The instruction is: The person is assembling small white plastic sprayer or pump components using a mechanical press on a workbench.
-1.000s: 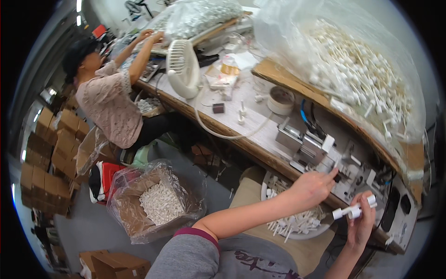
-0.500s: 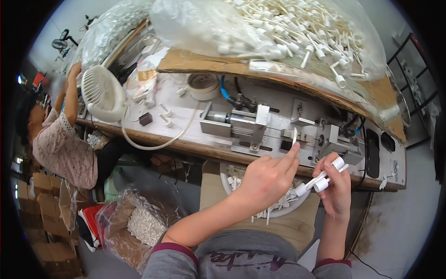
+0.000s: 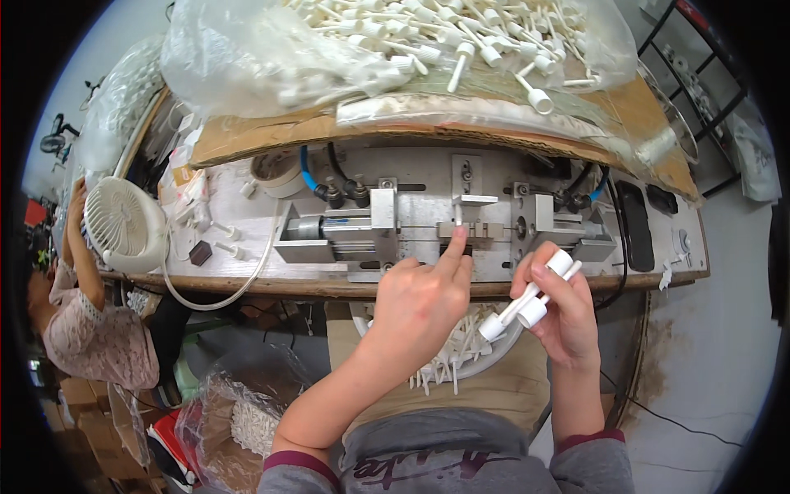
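My left hand (image 3: pixel 424 300) reaches to the metal press jig (image 3: pixel 428 226) on the workbench. Its index fingertip sits on a small white stick (image 3: pixel 458 226) standing in the jig's middle slot, and its other fingers are curled. My right hand (image 3: pixel 564 313) hovers just in front of the bench edge, closed around a few white capped sticks (image 3: pixel 527 300) that point down and left. A white bowl (image 3: pixel 485 366) of the same sticks rests on my lap below both hands.
A large clear bag of white capped sticks (image 3: pixel 428 41) lies on cardboard behind the jig. A small white fan (image 3: pixel 123 222), a tape roll (image 3: pixel 276 169) and a hose stand at the left. A person (image 3: pixel 90 329) works at the far left. A bag of white parts (image 3: pixel 247 424) sits on the floor.
The view has swung from the co-worker's end to straight over the jig. My left hand carried a white stick forward and set it into the jig's slot. My right hand kept its sticks.
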Demonstrator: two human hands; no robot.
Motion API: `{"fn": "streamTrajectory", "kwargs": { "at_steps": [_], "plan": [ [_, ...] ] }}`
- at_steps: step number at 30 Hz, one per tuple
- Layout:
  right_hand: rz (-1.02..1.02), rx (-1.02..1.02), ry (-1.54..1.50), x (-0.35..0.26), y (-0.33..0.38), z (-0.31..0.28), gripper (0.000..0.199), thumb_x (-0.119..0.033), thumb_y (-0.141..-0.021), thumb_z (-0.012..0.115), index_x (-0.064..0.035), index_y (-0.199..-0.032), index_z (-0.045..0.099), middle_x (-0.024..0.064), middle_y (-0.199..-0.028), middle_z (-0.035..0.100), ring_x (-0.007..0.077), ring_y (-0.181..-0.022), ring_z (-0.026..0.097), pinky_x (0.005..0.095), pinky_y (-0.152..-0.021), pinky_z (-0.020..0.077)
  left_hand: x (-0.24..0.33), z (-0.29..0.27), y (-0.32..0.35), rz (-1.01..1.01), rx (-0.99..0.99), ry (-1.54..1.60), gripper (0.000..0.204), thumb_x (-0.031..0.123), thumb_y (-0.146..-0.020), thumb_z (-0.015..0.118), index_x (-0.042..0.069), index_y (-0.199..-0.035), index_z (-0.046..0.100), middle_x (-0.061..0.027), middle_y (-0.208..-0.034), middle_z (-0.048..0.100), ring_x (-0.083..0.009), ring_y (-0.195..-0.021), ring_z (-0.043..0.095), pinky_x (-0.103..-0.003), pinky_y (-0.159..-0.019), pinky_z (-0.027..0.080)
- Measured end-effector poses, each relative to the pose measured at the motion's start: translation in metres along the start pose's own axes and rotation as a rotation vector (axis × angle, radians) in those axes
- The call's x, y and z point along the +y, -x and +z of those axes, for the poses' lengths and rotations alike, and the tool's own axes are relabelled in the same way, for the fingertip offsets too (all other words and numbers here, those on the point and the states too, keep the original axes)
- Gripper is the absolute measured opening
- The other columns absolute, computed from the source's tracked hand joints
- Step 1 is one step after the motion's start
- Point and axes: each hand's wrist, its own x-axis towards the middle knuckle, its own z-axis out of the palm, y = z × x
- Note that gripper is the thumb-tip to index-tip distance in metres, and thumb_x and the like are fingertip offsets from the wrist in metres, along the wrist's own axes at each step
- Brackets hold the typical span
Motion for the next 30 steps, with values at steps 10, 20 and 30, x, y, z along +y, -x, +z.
{"fn": "streamTrajectory", "kwargs": {
  "at_steps": [10, 20, 30],
  "plan": [
    [-0.015, 0.052, -0.058, -0.005, 0.002, 0.003, 0.011, -0.017, -0.098, 0.058, -0.0090, -0.090, 0.054, 0.0074, -0.084, 0.064, 0.0045, -0.056, 0.052, 0.0188, -0.040, 0.0362, 0.003, -0.018, 0.012, -0.157, 0.016, 0.753, 0.046, 0.012, -0.072, 0.084, 0.005, -0.115, 0.071, -0.0119, -0.120, 0.070, -0.0190, -0.074, 0.070, -0.029, -0.064, 0.056],
    [-0.102, 0.164, 0.107, -0.012, 0.005, -0.002, 0.023, -0.016, -0.098, 0.061, 0.0043, -0.105, 0.067, 0.0038, -0.076, 0.063, 0.0087, -0.057, 0.059, 0.0200, -0.045, 0.0447, 0.011, -0.039, 0.030, -0.130, 0.098, 0.882, 0.038, 0.001, -0.072, 0.082, 0.003, -0.109, 0.074, -0.0097, -0.109, 0.070, -0.0177, -0.080, 0.068, -0.030, -0.069, 0.057],
    [-0.631, 0.260, 0.855, 0.000, 0.010, 0.005, 0.024, 0.003, -0.078, 0.078, 0.0018, -0.101, 0.075, 0.0086, -0.103, 0.065, 0.0169, -0.087, 0.064, 0.0279, -0.072, 0.0520, 0.002, 0.000, 0.009, 0.009, 0.023, 0.051, 0.028, 0.013, -0.076, 0.077, 0.001, -0.101, 0.071, -0.0150, -0.124, 0.067, -0.0185, -0.062, 0.065, -0.029, -0.059, 0.051]
  ]
}}
